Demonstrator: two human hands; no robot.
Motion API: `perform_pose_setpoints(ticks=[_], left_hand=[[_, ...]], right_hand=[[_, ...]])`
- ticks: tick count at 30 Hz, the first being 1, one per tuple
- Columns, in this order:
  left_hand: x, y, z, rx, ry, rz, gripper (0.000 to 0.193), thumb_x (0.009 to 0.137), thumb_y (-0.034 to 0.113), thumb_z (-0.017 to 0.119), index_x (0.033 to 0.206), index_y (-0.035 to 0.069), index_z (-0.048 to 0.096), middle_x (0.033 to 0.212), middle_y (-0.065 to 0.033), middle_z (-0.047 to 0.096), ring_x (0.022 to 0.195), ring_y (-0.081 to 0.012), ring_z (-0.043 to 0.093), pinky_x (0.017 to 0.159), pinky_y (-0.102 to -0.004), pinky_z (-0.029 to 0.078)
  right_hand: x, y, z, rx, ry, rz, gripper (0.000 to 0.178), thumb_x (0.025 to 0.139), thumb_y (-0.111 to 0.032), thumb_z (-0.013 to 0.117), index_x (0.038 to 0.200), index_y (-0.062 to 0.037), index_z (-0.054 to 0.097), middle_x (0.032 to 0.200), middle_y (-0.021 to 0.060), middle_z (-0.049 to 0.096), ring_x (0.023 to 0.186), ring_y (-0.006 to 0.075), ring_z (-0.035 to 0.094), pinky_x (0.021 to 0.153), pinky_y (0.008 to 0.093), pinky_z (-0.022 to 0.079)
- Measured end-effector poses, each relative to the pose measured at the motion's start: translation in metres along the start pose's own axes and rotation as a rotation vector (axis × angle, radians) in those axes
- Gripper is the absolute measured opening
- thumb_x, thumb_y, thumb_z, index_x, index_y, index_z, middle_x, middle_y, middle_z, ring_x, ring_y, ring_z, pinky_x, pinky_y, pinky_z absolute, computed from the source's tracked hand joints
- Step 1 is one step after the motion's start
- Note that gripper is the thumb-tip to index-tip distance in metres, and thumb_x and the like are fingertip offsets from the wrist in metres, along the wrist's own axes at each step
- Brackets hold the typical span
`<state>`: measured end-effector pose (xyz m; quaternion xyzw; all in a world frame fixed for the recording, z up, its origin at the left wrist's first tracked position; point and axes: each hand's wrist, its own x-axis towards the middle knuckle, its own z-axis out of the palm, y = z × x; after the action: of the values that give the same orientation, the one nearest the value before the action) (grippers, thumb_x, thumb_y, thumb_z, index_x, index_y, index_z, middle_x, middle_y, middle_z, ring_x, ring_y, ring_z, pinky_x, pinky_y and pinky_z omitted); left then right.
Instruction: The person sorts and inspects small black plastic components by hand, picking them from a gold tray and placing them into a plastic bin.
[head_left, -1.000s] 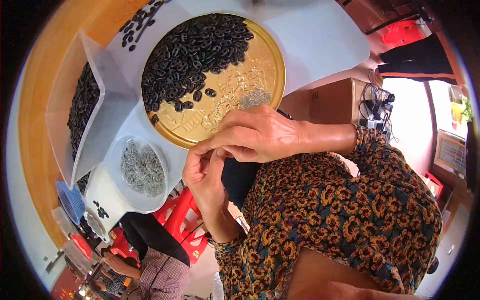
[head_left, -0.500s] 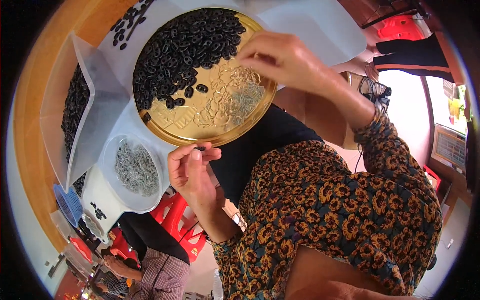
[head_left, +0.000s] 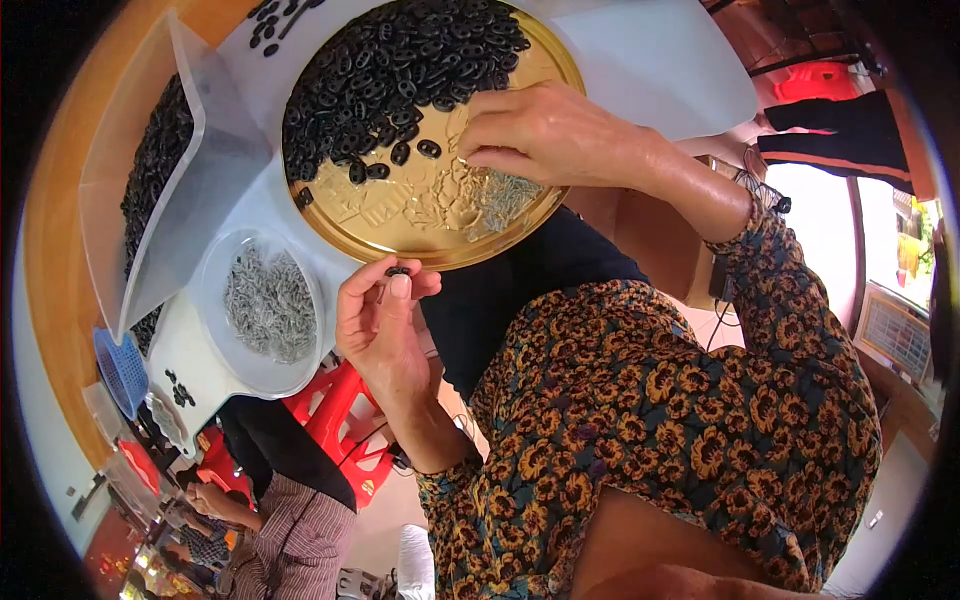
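Observation:
A round gold tray [head_left: 385, 215] holds a large heap of black oval pieces with two holes [head_left: 385, 70] at its far left. Nearer its right rim lies a small pile of thin silvery pieces [head_left: 508, 198], too small to name surely. My left hand [head_left: 392, 345], in front of the tray's near rim, pinches one black two-holed piece [head_left: 398, 270] between thumb and fingers. Over the tray's right half, my right hand [head_left: 545, 135] has its fingers curled together beside the silvery pile. Whatever its fingertips may hold is hidden.
Left of the tray stand a translucent bin [head_left: 215, 165] of black pieces and a white bowl [head_left: 268, 385] of silvery pieces. A blue basket [head_left: 122, 370] sits at the table's edge. Red stools [head_left: 345, 405] and a person in a striped shirt [head_left: 300, 545] are at lower left.
My right hand has moved left and nearer over the tray, its fingers drawn closer together. My left hand still holds the black piece. The whole view has shifted slightly.

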<state>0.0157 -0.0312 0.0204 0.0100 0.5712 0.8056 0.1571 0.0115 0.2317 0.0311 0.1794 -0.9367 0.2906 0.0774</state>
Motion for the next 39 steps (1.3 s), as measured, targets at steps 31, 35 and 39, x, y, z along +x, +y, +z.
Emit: perform_pose_setpoints(ticks=[31,35,39], left_hand=[[-0.002,-0.003,-0.015,-0.090,0.004,-0.010,0.018,0.091,0.005,0.061,0.108,-0.003,0.060,0.093,-0.0141,0.066,0.075,-0.0209,0.064,0.071,-0.0317,0.053],[0.002,-0.002,-0.005,-0.111,0.001,-0.002,0.018,0.092,0.005,0.061,0.108,-0.003,0.060,0.094,-0.0153,0.067,0.075,-0.0218,0.065,0.071,-0.0332,0.054],[0.010,-0.003,0.010,-0.119,-0.037,0.020,0.019,0.091,0.004,0.061,0.109,-0.004,0.058,0.095,-0.0151,0.066,0.078,-0.0215,0.066,0.072,-0.0330,0.055]], right_hand=[[0.027,-0.008,0.036,-0.190,-0.008,-0.189,0.012,0.083,-0.014,0.063,0.081,-0.0043,0.055,0.081,0.0084,0.055,0.070,0.0270,0.060,0.059,0.0378,0.050],[0.026,-0.020,0.020,0.305,0.026,0.030,0.010,0.084,-0.010,0.062,0.084,0.0000,0.061,0.086,0.0084,0.064,0.071,0.0244,0.064,0.065,0.0347,0.052],[0.021,-0.035,0.018,0.637,0.101,0.177,0.012,0.085,-0.009,0.065,0.093,-0.0006,0.064,0.090,0.0069,0.067,0.077,0.0170,0.065,0.070,0.0297,0.051]])
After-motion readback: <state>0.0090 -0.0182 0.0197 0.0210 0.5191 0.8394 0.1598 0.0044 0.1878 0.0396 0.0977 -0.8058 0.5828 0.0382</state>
